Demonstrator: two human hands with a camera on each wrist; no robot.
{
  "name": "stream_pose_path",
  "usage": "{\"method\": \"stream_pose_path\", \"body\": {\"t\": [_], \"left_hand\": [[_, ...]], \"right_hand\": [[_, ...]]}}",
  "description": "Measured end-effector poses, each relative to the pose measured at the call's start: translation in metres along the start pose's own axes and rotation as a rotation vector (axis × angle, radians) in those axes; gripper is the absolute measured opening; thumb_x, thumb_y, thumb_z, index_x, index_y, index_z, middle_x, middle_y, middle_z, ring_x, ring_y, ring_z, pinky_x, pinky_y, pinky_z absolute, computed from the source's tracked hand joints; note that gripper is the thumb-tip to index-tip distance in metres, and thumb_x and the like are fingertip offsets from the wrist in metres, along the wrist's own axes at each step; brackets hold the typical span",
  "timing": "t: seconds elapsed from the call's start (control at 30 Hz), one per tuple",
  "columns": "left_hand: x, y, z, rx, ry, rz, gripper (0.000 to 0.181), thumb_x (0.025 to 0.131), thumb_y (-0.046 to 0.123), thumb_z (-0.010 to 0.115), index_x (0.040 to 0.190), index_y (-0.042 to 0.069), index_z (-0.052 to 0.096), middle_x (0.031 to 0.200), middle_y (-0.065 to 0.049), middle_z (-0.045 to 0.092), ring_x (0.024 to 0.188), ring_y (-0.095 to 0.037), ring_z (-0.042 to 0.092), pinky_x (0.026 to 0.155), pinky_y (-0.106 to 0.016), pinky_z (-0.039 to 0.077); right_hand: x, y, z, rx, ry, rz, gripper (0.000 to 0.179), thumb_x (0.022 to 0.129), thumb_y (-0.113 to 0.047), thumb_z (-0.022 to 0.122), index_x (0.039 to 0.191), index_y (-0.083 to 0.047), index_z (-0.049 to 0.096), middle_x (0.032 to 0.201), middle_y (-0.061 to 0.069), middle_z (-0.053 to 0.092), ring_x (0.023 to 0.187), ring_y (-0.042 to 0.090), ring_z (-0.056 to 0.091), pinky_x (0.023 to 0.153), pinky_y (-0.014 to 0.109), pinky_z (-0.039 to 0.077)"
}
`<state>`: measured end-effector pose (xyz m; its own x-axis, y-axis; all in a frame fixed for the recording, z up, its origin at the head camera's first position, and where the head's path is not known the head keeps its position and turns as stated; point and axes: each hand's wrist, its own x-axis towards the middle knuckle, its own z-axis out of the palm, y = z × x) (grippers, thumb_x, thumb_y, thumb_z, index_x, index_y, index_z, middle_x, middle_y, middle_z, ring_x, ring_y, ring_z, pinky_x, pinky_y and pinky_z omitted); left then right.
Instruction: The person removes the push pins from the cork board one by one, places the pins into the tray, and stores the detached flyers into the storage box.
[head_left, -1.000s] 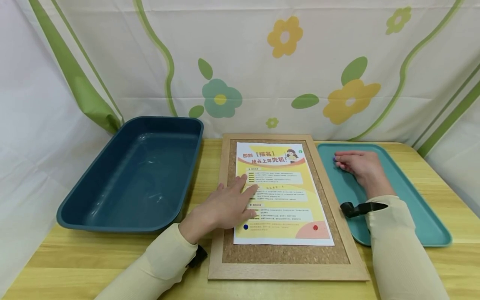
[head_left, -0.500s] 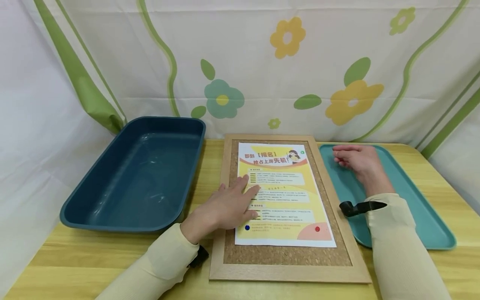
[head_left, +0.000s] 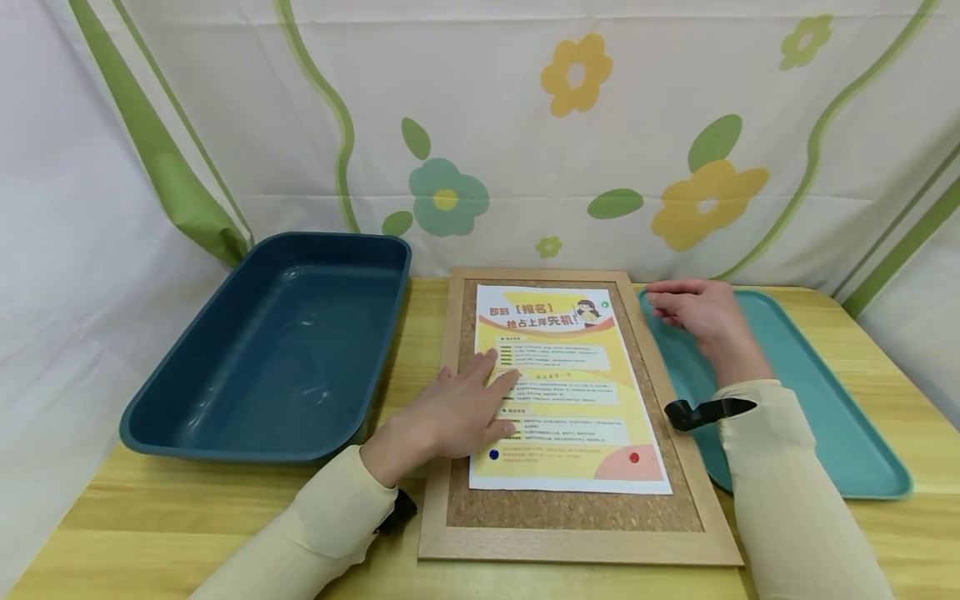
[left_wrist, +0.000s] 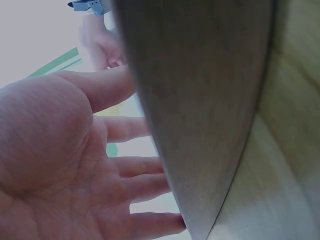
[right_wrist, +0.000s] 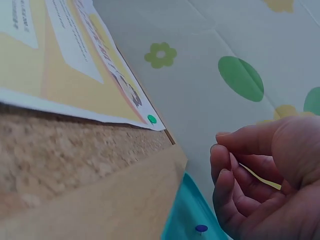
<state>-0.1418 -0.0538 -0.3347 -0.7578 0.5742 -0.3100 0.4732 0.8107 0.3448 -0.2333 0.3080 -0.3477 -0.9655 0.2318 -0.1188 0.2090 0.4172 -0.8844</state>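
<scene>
A printed yellow-and-white sheet (head_left: pixel 558 396) lies on the framed corkboard (head_left: pixel 577 546). My left hand (head_left: pixel 468 408) rests on the sheet's left side with fingers spread; its palm (left_wrist: pixel 55 150) shows past the frame's edge in the left wrist view. Over the tray's far left corner is my right hand (head_left: pixel 705 317), its fingers curled and tips together (right_wrist: pixel 265 175). I cannot tell whether a small pin sits between them. A purple pushpin (right_wrist: pixel 201 228) is seen against the tray below. Pins on the sheet are blue (head_left: pixel 494 455), red (head_left: pixel 634 457) and green (right_wrist: pixel 152 119).
A deep dark-blue bin (head_left: pixel 262 454) stands on the left of the wooden table (head_left: pixel 187 533). The shallow teal tray (head_left: pixel 832 425) lies right of the corkboard. Behind everything hangs a white cloth (head_left: pixel 495 75) with printed flowers.
My right hand has lifted slightly and moved left toward the corkboard. A purple pin shown at its fingertips a second ago is no longer visible in the head view. My left hand stays put.
</scene>
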Motion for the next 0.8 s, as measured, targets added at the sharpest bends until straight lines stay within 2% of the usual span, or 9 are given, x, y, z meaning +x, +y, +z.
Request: {"method": "stream_pose_path", "body": {"t": [0.13, 0.43, 0.8], "left_hand": [[0.0, -0.001, 0.0, -0.001, 0.0, -0.001, 0.069, 0.109, 0.042, 0.058, 0.169, 0.02, 0.031, 0.18, -0.015, 0.011, 0.167, -0.033, 0.014, 0.13, -0.066, 0.02], [-0.001, -0.001, 0.0, 0.007, 0.007, 0.0, 0.069, 0.109, 0.043, 0.058, 0.169, 0.02, 0.032, 0.18, -0.015, 0.012, 0.167, -0.033, 0.016, 0.13, -0.066, 0.022], [0.0, -0.001, 0.001, -0.003, 0.004, -0.004, 0.07, 0.109, 0.043, 0.059, 0.169, 0.02, 0.032, 0.18, -0.015, 0.012, 0.167, -0.033, 0.015, 0.13, -0.066, 0.021]], "right_hand": [[0.0, -0.004, 0.006, -0.007, -0.013, -0.019, 0.044, 0.1, -0.026, 0.075, 0.134, 0.001, 0.07, 0.083, -0.021, 0.074, 0.078, 0.004, 0.07, 0.073, 0.022, 0.059], [-0.002, -0.01, 0.019, -0.007, 0.016, -0.028, 0.041, 0.1, -0.023, 0.076, 0.133, 0.0, 0.072, 0.081, -0.022, 0.07, 0.076, 0.009, 0.067, 0.073, 0.023, 0.057], [-0.004, -0.01, 0.027, -0.028, -0.057, -0.07, 0.038, 0.101, -0.022, 0.074, 0.133, 0.0, 0.072, 0.087, -0.02, 0.073, 0.081, 0.005, 0.07, 0.075, 0.026, 0.059]]}}
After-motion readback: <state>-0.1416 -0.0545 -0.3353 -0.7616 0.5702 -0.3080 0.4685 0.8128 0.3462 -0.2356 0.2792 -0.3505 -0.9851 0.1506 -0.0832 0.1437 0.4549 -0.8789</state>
